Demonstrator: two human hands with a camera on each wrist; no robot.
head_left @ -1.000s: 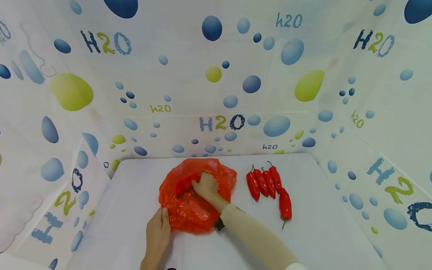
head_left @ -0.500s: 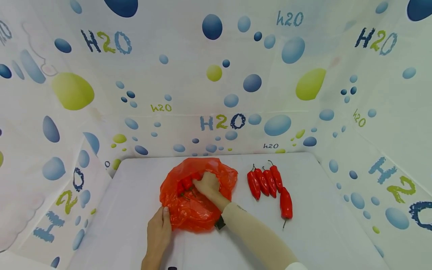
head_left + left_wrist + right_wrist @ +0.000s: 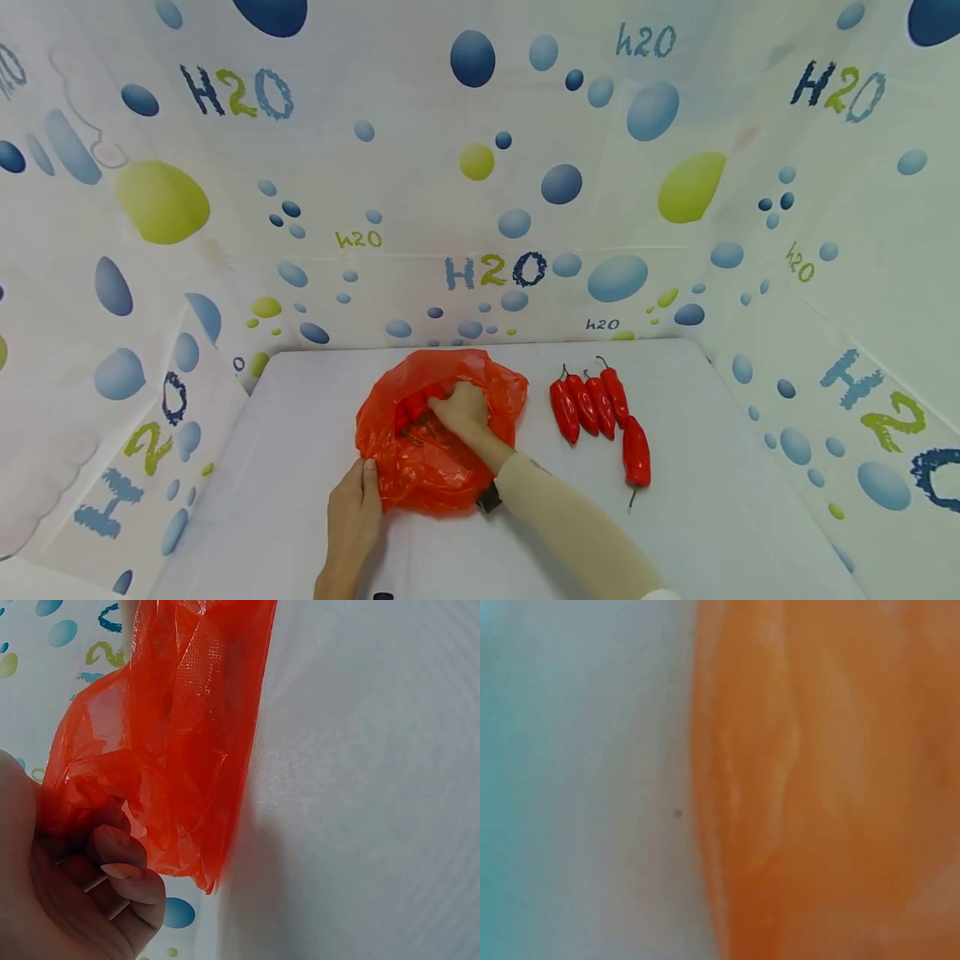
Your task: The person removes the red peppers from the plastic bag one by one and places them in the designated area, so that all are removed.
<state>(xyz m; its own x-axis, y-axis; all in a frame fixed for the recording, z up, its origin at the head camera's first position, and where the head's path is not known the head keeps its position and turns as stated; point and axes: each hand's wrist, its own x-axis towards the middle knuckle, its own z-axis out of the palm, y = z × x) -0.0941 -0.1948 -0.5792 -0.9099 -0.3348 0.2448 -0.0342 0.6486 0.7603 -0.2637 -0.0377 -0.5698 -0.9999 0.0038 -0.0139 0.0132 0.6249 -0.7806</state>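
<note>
At left, the left hand (image 3: pixel 354 508) pinches the rim of the orange-red plastic bag (image 3: pixel 427 487) on the worktop (image 3: pixel 720 508). Red chili peppers (image 3: pixel 416 408) lie inside, stems showing; the right hand (image 3: pixel 462 408) reaches in among them, blocking part of the opening — its grip can't be told. Further right, four loose chilies (image 3: pixel 581 406) lie side by side — a fifth chili (image 3: pixel 636 452) nearer.

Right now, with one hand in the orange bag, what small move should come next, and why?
Perhaps lift a pepper out of the orange bag: the right hand is inside beside it, its grip hidden, the left hand steadies the bag's side, and five red peppers lie on the table.
</note>
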